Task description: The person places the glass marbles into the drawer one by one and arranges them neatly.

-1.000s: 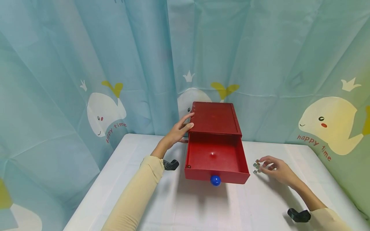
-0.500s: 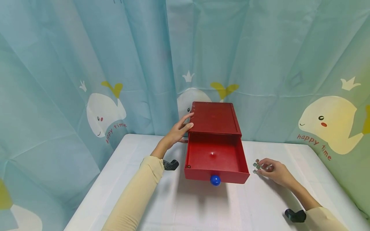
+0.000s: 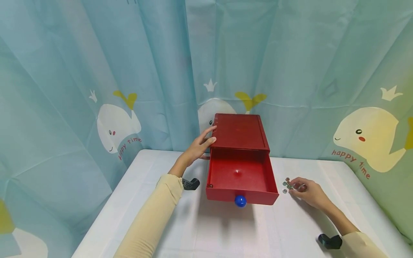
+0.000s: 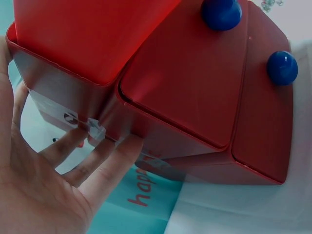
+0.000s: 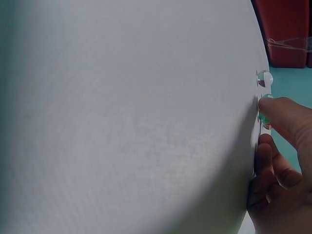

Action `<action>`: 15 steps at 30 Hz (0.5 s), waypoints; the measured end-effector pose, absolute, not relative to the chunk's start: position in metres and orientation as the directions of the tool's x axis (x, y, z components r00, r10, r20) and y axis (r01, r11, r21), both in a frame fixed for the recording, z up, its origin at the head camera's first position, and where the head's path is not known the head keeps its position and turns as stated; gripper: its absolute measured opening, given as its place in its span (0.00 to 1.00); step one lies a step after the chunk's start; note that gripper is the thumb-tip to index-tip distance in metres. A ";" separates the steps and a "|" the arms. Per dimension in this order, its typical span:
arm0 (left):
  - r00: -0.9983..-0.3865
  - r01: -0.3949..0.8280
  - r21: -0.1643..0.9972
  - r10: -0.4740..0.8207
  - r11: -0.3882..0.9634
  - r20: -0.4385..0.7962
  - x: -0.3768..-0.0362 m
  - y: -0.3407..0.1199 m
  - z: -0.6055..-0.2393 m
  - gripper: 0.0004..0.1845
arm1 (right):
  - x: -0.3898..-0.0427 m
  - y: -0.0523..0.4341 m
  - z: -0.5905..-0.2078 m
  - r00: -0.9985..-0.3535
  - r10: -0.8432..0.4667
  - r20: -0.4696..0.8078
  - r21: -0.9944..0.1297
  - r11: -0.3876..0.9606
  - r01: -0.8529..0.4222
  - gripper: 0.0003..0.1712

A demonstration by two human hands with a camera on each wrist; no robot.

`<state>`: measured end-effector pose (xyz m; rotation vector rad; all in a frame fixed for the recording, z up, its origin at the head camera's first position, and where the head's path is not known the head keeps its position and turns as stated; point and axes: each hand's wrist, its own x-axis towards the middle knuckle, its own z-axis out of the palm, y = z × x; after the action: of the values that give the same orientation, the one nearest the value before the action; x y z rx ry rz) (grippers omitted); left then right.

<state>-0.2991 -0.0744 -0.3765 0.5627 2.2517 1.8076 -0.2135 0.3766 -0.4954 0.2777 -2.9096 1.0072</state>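
Note:
A red drawer box (image 3: 240, 130) stands on the table with its top drawer (image 3: 242, 199) pulled out. My left hand (image 3: 195, 148) rests against the box's left side, fingertips at the upper edge; in the left wrist view its fingers (image 4: 105, 168) lie extended along that side. A small brown marble (image 3: 210, 186) sits in the drawer's front left corner. To the right of the box, my right hand (image 3: 309, 191) reaches into several glass marbles (image 3: 285, 183). Thumb and forefinger close round a green marble (image 5: 263, 118), which the thumb partly covers in the right wrist view.
Blue round knobs (image 4: 282, 68) stick out from the drawer fronts. The white-covered table (image 3: 226, 236) extends in front of the box. A whale-print curtain (image 3: 155, 71) hangs behind and beside the table. Black wrist-worn devices (image 3: 330, 241) show on both arms.
The right hand's thumb and forefinger have closed in among the marbles, and fewer marbles are visible. A green marble has shifted slightly right with the fingertips. My left hand stays in place.

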 end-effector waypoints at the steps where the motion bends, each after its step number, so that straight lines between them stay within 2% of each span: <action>1: -0.908 0.167 0.969 0.412 0.180 0.080 -0.299 -0.074 -0.376 0.33 | -0.213 0.377 -0.495 -0.984 -0.149 0.103 -0.604 0.776 -0.181 0.15; 7: -0.907 0.165 0.971 0.413 0.174 0.080 -0.300 -0.074 -0.376 0.32 | -0.212 0.381 -0.493 -0.988 -0.127 0.089 -0.562 0.813 -0.155 0.10; 15: -0.908 0.160 0.972 0.413 0.173 0.076 -0.300 -0.074 -0.376 0.32 | -0.212 0.384 -0.496 -0.990 -0.122 0.077 -0.577 0.804 -0.144 0.09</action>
<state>-0.3002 -0.0741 -0.3764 0.5567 2.2395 1.8142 -0.2125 0.3841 -0.4965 0.2170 -2.9492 0.9475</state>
